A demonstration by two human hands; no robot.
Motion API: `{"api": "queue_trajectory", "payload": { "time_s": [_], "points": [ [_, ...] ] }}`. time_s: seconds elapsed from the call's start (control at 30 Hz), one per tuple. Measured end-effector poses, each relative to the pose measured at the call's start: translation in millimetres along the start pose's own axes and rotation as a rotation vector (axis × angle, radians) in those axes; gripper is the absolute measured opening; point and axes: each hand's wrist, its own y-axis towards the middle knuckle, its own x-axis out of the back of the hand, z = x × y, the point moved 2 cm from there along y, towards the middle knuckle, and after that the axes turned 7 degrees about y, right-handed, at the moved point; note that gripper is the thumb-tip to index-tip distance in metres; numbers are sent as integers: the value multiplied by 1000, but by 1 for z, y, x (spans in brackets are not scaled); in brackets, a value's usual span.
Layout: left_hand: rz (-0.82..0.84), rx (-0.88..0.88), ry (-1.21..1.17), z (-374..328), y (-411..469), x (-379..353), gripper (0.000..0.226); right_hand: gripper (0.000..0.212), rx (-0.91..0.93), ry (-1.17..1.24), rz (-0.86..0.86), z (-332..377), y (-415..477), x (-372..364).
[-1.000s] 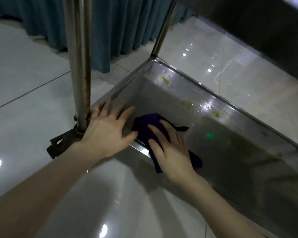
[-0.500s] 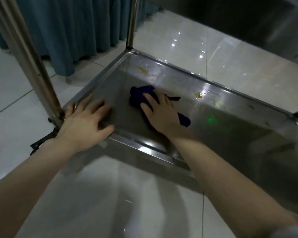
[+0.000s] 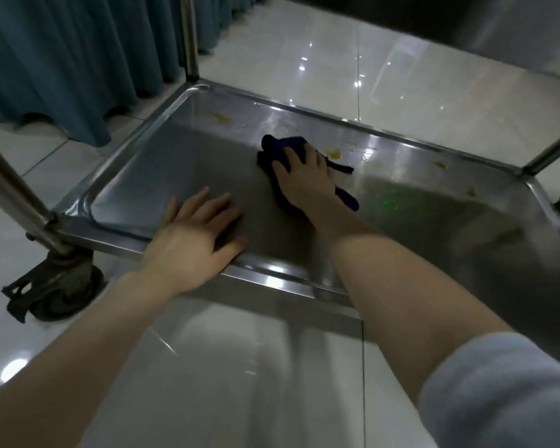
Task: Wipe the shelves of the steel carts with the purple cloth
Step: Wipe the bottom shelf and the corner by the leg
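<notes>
On the bottom shelf: the steel cart's lowest shelf [image 3: 181, 176] is a shallow tray with a raised rim, close above the tiled floor [image 3: 401, 69], so the person reaches down and forward into it.
Purple cloth: the purple cloth [image 3: 280, 147] lies bunched on the shelf toward the far rim, one tail trailing out to the right of the wrist.
Right hand: the right hand [image 3: 304, 176] lies flat on top of the cloth, fingers spread and pressing it down. It pins the cloth rather than gripping it, probably to keep wide contact with the steel.
Left hand: the left hand [image 3: 194, 234] is empty, palm down with fingers splayed over the near rim. It likely braces the body and steadies the wheeled cart.
Stains: yellowish stains [image 3: 334, 153] sit just beyond the cloth, with more along the far edge [image 3: 222, 117]; that seems to explain the cloth's position.
Caster: the caster [image 3: 55, 286] under the near-left post suggests the cart could roll if pushed hard.
Progress: the far strip looks unwiped.
</notes>
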Motion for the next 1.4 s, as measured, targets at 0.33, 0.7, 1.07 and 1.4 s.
{"api": "queue_trajectory", "payload": {
  "time_s": [0.33,0.7,1.07,1.4],
  "points": [
    [9,16,52,-5,-1,5,81,52,358,12,24,-45,-161,6],
    [25,-47,-55,-67,4,3,47,56,101,-6,9,-70,-91,28],
    [-83,-180,-15,-130,30,-6,52,56,9,-56,-77,-135,-84,53],
    [93,-91,36,-136,27,-7,81,56,134,-92,-104,-137,-198,51]
  ]
}}
